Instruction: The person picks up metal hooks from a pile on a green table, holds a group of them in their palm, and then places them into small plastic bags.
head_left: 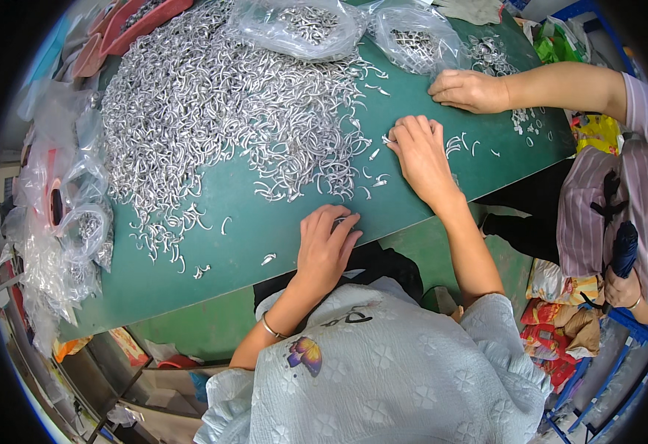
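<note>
A large heap of small curved silvery metal pieces (190, 103) covers much of the green table (242, 244). My left hand (322, 248) is at the table's near edge, its fingers curled inward. A small dark edge shows between thumb and fingers, too little to name. Farther right, my right hand (421, 159) reaches over the table beside the heap with its fingers bent down and together. A bit of silvery metal shows at its fingertips; what they pinch is mostly hidden. A few loose curved pieces (461, 143) lie just right of that hand.
Another person's hand (472, 90) rests on the table at the right, near a small pile of metal pieces (490, 55). Clear plastic bags of parts (301, 29) stand at the back. More clear bags (79, 192) hang at the left edge; a red tray (142, 22) sits back left.
</note>
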